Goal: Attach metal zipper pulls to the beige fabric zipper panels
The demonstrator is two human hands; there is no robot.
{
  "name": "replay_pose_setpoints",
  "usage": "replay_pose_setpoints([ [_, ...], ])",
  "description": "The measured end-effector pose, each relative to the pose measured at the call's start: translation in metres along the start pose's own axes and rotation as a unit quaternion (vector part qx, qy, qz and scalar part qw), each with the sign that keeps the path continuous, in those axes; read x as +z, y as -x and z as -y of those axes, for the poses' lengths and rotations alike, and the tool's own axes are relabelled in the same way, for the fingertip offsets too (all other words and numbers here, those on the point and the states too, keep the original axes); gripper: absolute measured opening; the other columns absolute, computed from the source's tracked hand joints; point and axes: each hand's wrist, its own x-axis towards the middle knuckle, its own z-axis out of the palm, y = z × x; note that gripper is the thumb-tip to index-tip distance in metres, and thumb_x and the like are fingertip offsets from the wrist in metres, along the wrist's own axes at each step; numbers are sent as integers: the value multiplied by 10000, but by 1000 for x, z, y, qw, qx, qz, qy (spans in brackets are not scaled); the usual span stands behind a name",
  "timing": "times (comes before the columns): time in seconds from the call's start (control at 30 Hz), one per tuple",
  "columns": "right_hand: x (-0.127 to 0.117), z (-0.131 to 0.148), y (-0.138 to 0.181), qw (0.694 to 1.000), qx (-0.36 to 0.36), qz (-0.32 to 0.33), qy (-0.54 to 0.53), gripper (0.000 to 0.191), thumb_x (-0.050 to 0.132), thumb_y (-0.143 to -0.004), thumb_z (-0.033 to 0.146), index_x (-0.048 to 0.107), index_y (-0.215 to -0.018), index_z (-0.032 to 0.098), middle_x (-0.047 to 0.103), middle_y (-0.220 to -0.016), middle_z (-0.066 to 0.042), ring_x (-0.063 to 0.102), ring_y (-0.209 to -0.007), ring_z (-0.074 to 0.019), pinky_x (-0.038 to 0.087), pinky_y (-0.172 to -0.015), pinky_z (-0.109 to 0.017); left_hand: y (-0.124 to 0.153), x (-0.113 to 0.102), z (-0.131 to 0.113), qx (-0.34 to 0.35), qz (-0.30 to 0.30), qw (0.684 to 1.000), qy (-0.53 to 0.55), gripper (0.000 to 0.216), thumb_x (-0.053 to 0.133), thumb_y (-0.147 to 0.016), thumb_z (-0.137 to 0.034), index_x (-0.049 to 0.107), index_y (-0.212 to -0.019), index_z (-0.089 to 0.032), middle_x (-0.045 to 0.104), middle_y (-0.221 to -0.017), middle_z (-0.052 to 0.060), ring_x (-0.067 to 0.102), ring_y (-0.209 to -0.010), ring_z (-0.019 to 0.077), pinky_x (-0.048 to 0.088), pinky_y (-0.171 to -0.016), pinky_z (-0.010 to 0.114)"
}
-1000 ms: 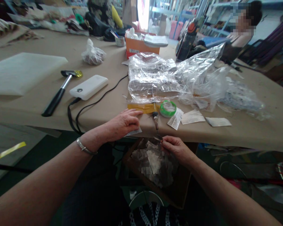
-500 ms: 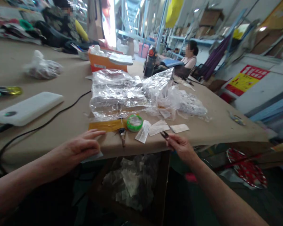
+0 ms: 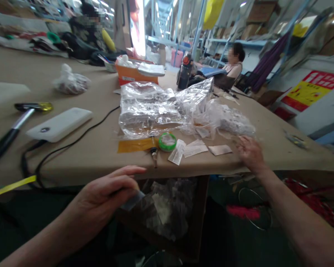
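My left hand is in front of the table edge, closed with thumb and fingers on a small piece of clear plastic. My right hand is over the table at the right, beside a clear plastic bag with small things in it. Its fingers are bent and blurred, and whether anything is in them is hidden. Between the hands lie a soldering-iron-like tool with a metal tip, a green ring-shaped roll, printed paper strips and a folded white packet.
Below the table edge is an open box full of clear plastic pieces. A hammer, a white corded device and a knotted bag lie leftward. Behind are a large clear bag, orange box and bottle. Two people sit farther back.
My right hand has moved right, away from the paper strips; the dark-tipped hand tool it held no longer shows. My left hand has drawn back from the table with the plastic piece. The view has shifted left.
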Motion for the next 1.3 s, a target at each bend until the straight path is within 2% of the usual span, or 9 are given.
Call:
replay_pose_setpoints([
  [0.07, -7, 56, 13, 993, -12, -15, -119, 365, 494, -856, 325, 614, -1133, 119, 626, -1119, -160, 568, -1066, -287, 420, -962, -477, 2, 11, -19, -11, -29, 998, 51, 142, 561, -835, -306, 662, -755, -247, 663, -1099, 18, 625, -976, 183, 527, -833, 286],
  [0.1, -12, 88, 22, 979, -5, 25, -202, 317, 503, -869, 334, 623, -1108, 165, 656, -1045, -112, 602, -989, -251, 451, -923, -438, 2, 18, -25, -18, -46, 996, 74, 141, 566, -837, -294, 657, -750, -232, 667, -1051, 27, 628, -925, 168, 530, -792, 273],
  [0.23, -36, 210, 66, 849, -36, 229, -474, 205, 542, -853, 298, 634, -1023, 230, 656, -918, -30, 617, -851, -166, 496, -767, -296, 7, 40, -34, -43, -89, 986, 135, 128, 572, -844, -258, 648, -758, -203, 644, -941, 37, 606, -837, 142, 516, -721, 260],
  [0.3, -39, 248, 81, 809, -29, 248, -533, 220, 582, -809, 280, 618, -1019, 221, 629, -894, -17, 599, -834, -153, 485, -745, -273, 11, 46, -33, -47, -100, 983, 147, 127, 568, -848, -241, 645, -756, -198, 633, -898, 33, 598, -824, 139, 505, -735, 265],
  [0.37, -35, 267, 89, 800, 1, 233, -553, 185, 599, -782, 268, 609, -957, 208, 601, -857, -6, 574, -797, -141, 466, -722, -260, 14, 51, -32, -49, -109, 981, 154, 128, 565, -849, -228, 638, -750, -195, 623, -864, 26, 590, -816, 136, 490, -745, 265],
  [0.47, -26, 274, 92, 803, 32, 226, -550, 70, 599, -782, 254, 590, -815, 193, 568, -765, 12, 531, -714, -119, 433, -666, -239, 16, 57, -29, -59, -121, 978, 159, 132, 557, -852, -218, 625, -742, -190, 609, -827, 18, 573, -782, 129, 468, -711, 256],
  [0.6, -19, 274, 91, 805, 32, 235, -544, 111, 577, -809, 240, 569, -715, 181, 542, -685, 25, 504, -653, -103, 404, -629, -223, 16, 64, -24, -73, -140, 975, 155, 154, 540, -857, -208, 611, -724, -174, 586, -780, 11, 542, -720, 116, 447, -667, 244],
  [1.0, 16, 262, 74, 848, 38, 210, -486, 100, 584, -773, 222, 621, -702, 161, 575, -635, 22, 505, -598, -99, 396, -585, -210, -12, 88, 4, -80, -205, 974, 62, 154, 568, -825, -162, 614, -679, -156, 567, -691, -10, 514, -644, 90, 401, -631, 203],
  [1.3, 30, 259, 68, 851, 28, 199, -485, 85, 595, -774, 215, 646, -730, 163, 609, -656, 19, 530, -610, -102, 411, -600, -204, -21, 93, 12, -62, -239, 968, 49, 139, 563, -823, -149, 618, -697, -167, 578, -696, -12, 525, -655, 96, 414, -642, 205],
])
